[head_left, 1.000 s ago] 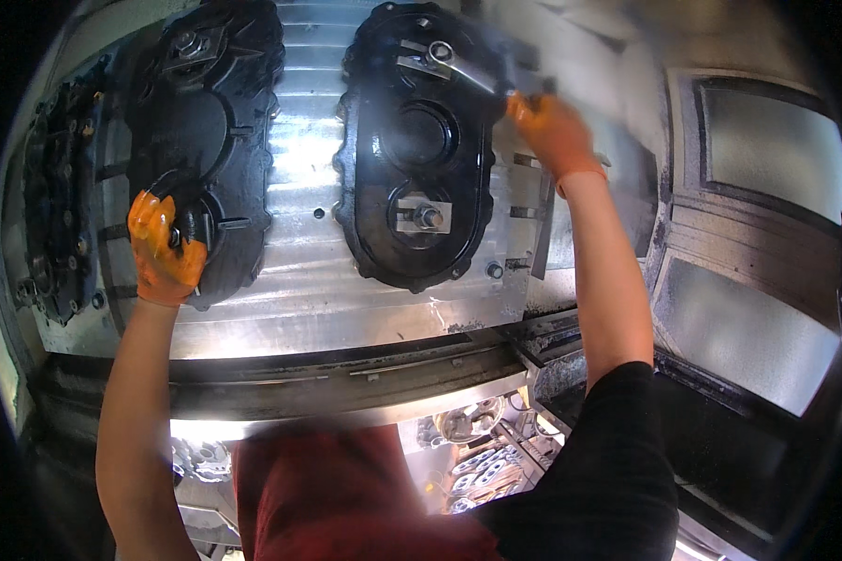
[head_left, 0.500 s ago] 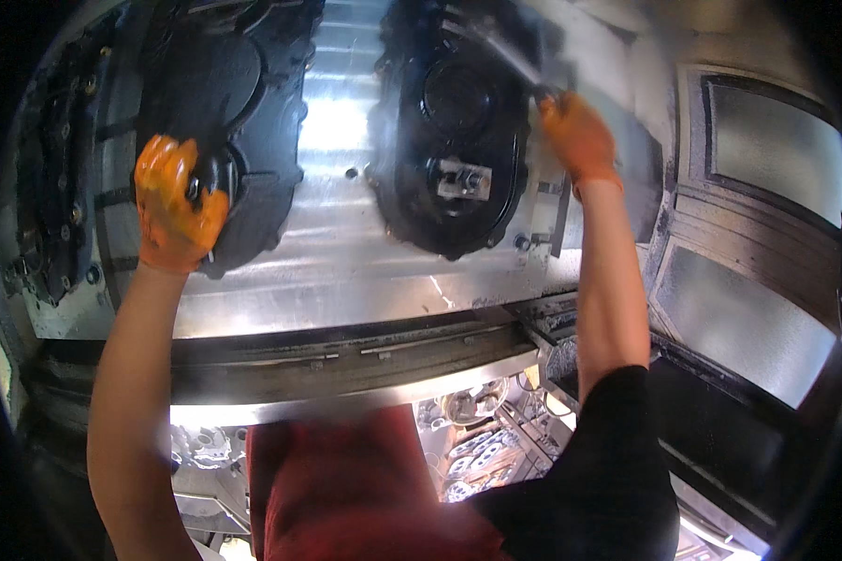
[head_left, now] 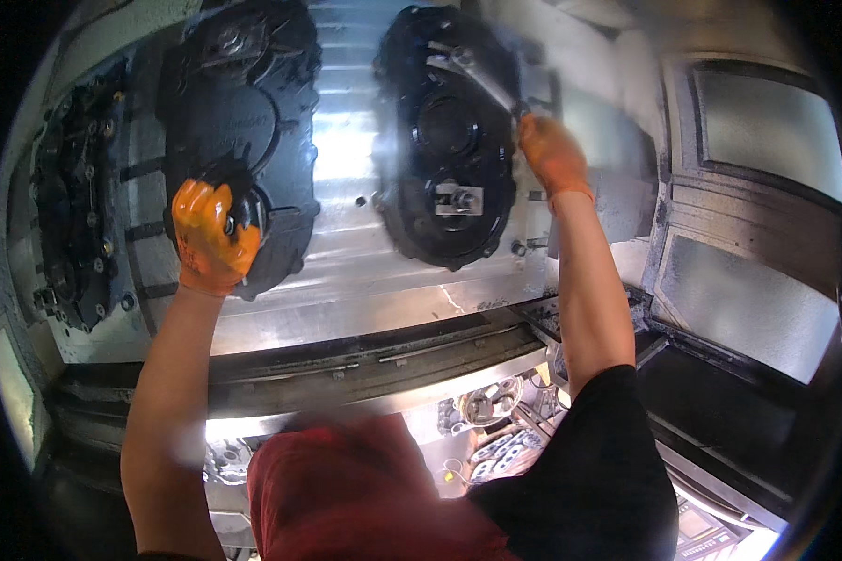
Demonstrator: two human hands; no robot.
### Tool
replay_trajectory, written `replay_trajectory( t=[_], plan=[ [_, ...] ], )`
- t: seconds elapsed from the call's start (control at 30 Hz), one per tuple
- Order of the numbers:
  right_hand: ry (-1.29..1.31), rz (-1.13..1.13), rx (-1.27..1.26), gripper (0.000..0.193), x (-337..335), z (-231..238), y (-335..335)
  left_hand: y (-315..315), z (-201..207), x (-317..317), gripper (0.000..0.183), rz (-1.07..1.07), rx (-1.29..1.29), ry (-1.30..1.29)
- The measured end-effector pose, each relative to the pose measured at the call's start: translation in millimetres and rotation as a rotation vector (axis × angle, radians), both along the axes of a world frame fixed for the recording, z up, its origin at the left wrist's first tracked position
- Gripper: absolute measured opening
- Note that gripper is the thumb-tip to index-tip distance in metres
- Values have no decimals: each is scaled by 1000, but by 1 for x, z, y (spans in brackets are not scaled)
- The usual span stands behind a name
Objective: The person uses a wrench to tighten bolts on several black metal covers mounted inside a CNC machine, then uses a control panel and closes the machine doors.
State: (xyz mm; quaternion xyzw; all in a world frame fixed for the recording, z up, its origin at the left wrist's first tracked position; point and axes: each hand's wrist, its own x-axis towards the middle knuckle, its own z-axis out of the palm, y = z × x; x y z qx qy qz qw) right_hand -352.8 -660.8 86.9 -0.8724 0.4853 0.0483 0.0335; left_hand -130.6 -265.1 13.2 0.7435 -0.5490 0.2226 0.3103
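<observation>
Right hand (head_left: 553, 154): fingers closed around the lower end of a wrench (head_left: 489, 83), its long axis slanting up-left to the upper clamp (head_left: 441, 62) on the oval black cover (head_left: 442, 168). Left hand (head_left: 213, 236) — farther from the wrench — half-curled over the ribbed black cover (head_left: 229, 117); its hold cannot be told.

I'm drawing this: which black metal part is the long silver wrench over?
The rightmost black metal part: the wrench in the orange-gloved right hand reaches over it. The middle part and leftmost part lie away from that wrench.
</observation>
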Motion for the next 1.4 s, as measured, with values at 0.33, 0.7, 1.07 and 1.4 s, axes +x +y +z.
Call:
replay_trajectory(
  t=[0.33, 0.7, 1.07, 1.4],
  plan=[
    [-42, 50, 128, 27, -159, 14, 90, 11, -17, 3, 40, 11, 90, -124],
    [-45, 383, -119, 35, -142, -7, 60, 15, -32, 12, 48, 67, 52, 32],
    [88, -9, -183, 44, -154, -38, 85, 17, -30, 7, 49, 84, 96, -31],
    [-125, -25, 23, 49, -71, 40, -16, 9, -9, -5, 46, 40, 75, -35]
  ],
)
